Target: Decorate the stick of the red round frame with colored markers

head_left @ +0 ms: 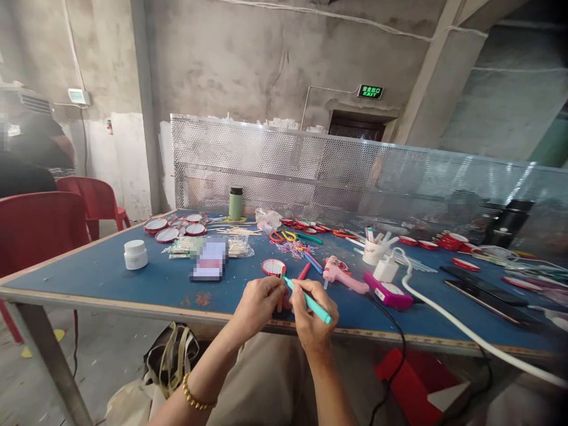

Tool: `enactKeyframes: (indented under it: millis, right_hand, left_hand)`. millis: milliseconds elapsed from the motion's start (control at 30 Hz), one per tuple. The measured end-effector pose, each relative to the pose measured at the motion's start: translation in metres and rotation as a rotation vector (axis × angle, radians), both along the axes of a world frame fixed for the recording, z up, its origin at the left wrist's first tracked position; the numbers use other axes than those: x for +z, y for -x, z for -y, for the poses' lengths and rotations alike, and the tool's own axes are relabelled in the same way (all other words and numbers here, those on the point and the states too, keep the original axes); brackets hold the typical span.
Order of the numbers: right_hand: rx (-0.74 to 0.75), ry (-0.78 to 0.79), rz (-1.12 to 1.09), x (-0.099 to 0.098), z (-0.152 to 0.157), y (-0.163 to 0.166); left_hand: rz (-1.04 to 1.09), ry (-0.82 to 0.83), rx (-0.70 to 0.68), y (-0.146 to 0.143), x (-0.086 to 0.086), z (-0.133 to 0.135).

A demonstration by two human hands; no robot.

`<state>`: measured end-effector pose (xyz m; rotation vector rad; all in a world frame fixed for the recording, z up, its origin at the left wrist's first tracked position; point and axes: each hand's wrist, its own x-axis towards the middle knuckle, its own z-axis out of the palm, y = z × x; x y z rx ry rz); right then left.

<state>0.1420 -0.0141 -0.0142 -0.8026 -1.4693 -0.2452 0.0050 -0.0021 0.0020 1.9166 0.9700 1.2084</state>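
Note:
My right hand (313, 319) is closed around a teal marker pen (320, 311), its tip pointing up and left toward my other hand. My left hand (261, 303) is pinched at the table's front edge, close to the pen tip. A small piece with a red end (283, 271) shows above its fingertips; whatever the fingers grip is mostly covered. Just beyond my hands lies a round white disc with a red rim (271, 267). To the right of it are a red marker (304, 271), a blue marker (313, 263) and a pink glue gun (346, 277).
A phone (209, 260) and a white jar (135, 255) stand left. Behind are a green bottle (236, 205), thin sticks (233, 230) and pink-purple strips (293, 248). A white cable (437, 325) crosses the right side near a purple box (387, 291). A perforated metal screen (266, 165) borders the back.

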Motion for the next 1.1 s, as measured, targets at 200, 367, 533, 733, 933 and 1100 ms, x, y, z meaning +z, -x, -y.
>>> enactKeyframes:
  millis: [200, 367, 533, 733, 933, 1100]
  right_hand:
    - [0.001, -0.008, 0.018, 0.0005, 0.0006, 0.0005]
    - [0.005, 0.001, 0.027, -0.0012, -0.0005, -0.0004]
    - [0.011, 0.002, 0.032, -0.0005, -0.0007, -0.0001]
    - [0.012, 0.008, 0.031, 0.0013, -0.0004, 0.0007]
    - [0.008, 0.010, -0.003, 0.0008, 0.0002, 0.0004]
    - [0.002, 0.032, -0.039, -0.0006, 0.0004, -0.0004]
  left_hand:
    - [-0.014, -0.011, 0.009, -0.0003, -0.0004, -0.0006]
    - [-0.010, -0.003, 0.010, -0.0004, -0.0011, -0.0009]
    - [-0.012, -0.020, 0.004, -0.0002, -0.0023, -0.0021]
    - [-0.017, -0.022, 0.000, -0.0001, -0.0028, -0.0024]
    - [-0.008, -0.001, -0.016, 0.0002, -0.0019, -0.0026]
    - [-0.007, 0.013, -0.020, 0.0004, -0.0018, -0.0029]
